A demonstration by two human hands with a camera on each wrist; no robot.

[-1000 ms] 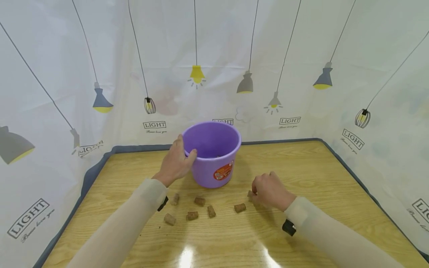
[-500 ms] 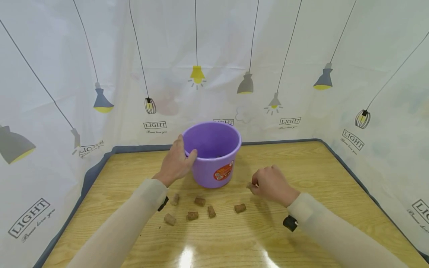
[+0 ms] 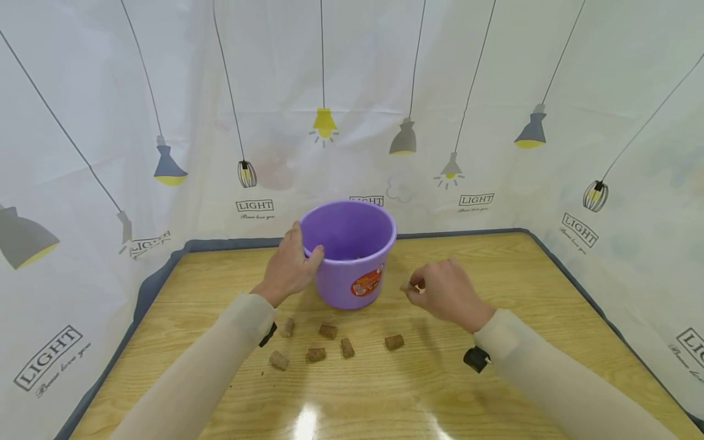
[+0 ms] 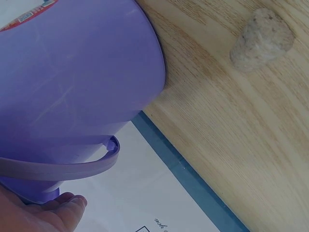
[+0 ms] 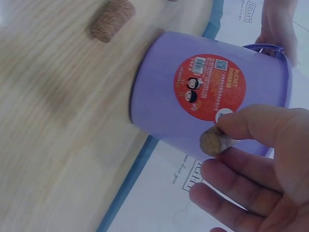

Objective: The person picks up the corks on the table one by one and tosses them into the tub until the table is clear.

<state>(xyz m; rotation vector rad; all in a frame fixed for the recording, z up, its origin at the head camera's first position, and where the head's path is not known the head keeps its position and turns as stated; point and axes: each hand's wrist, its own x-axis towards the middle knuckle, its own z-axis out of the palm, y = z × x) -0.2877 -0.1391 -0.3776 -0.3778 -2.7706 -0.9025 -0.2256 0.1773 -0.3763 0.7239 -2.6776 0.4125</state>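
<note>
A purple bucket (image 3: pixel 352 284) with a red round label stands upright on the wooden table, its handle (image 4: pixel 63 166) hanging at the side. My left hand (image 3: pixel 288 266) grips its rim on the left, thumb over the edge. To the right of the bucket, my right hand (image 3: pixel 448 293) pinches a cork (image 5: pixel 215 141) between thumb and fingers, raised above the table. Several other corks lie scattered in front of the bucket, among them a brown cork (image 3: pixel 393 342) nearest the right hand and a paler cork (image 3: pixel 278 360) near the left sleeve. The bucket's floor is mostly hidden.
The wooden table (image 3: pixel 495 275) ends at a dark blue border along the back and sides. Behind it hangs a white sheet (image 3: pixel 363 73) printed with lamps. Small dark crumbs lie near the left corks.
My right hand has lifted the pinched cork off the table and carried it up and slightly left, closer to the bucket. The left hand and the bucket have stayed put.
</note>
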